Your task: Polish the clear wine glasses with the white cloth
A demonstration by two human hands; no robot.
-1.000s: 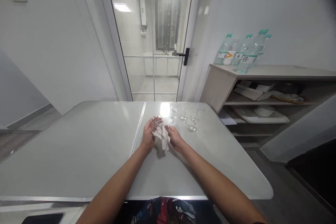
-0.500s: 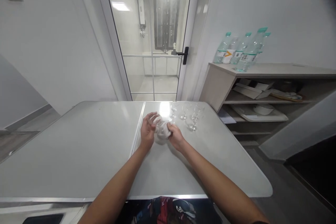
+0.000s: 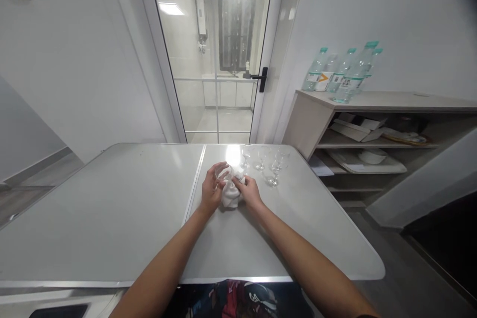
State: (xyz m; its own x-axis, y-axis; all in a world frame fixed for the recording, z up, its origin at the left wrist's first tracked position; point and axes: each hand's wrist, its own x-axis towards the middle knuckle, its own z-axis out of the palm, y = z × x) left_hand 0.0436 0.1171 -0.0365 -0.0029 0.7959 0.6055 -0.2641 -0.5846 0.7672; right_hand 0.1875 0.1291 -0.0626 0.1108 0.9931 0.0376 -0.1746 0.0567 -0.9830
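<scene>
My left hand [image 3: 212,188] is closed round the bowl of a clear glass [image 3: 222,173], which is tilted with its rim toward the left. A white cloth [image 3: 230,196] hangs bunched between my hands, just above the table. My right hand [image 3: 249,191] pinches this cloth against the right end of the glass. The cloth and fingers hide the glass's lower part. Several clear stemmed glasses [image 3: 274,178] stand on the table beyond my right hand.
The pale table [image 3: 122,208] has a metal edge and a seam left of my hands. To the right, a shelf unit [image 3: 316,114] bears several plastic bottles [image 3: 350,79], with a tray and a bowl [image 3: 372,156] inside. A glass door [image 3: 201,124] stands behind the table.
My right hand has shifted slightly up and left with the cloth, which now hangs lower and looser. The glass in my left hand has turned a little, showing more of its rim.
</scene>
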